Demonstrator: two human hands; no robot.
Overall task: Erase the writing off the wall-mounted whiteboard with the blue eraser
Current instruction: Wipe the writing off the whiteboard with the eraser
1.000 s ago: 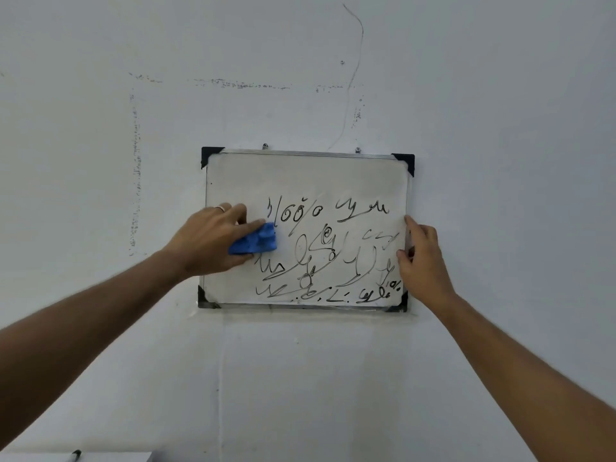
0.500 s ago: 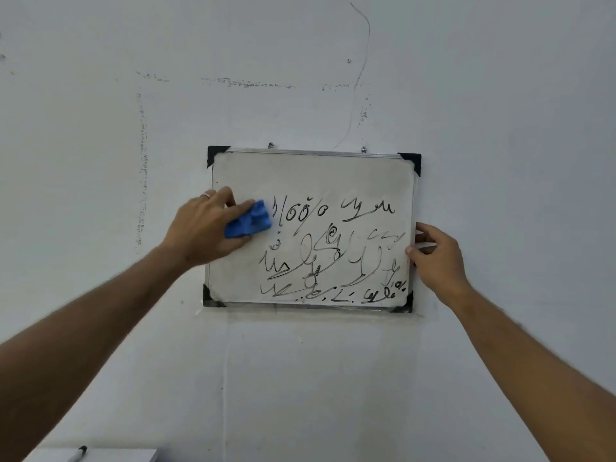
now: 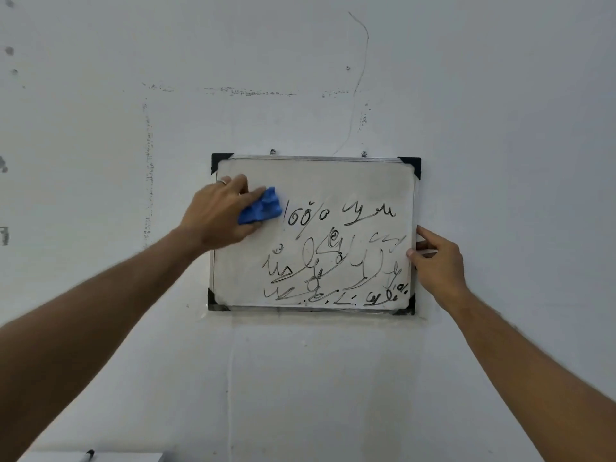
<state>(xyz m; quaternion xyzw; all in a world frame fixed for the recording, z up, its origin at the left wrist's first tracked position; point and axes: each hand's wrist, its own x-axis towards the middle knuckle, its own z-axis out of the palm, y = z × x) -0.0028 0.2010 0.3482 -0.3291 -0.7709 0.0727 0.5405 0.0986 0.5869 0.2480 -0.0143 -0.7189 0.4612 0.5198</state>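
Head view shows, nearest at the bottom left edge, a white tabletop (image 3: 100, 457) carrying a black marker (image 3: 88, 455), with the scuffed white wall (image 3: 500, 128) rising behind it. Farther off on that wall hangs the whiteboard (image 3: 320, 181), black corner caps on its metal frame, its writing (image 3: 336, 258) filling the middle and right. At its upper left the left hand (image 3: 216, 213) has its fingers curled round the blue eraser (image 3: 261, 206), which presses on the board just left of the writing, while the right hand (image 3: 438, 261) pinches the board's right edge between thumb and fingers.
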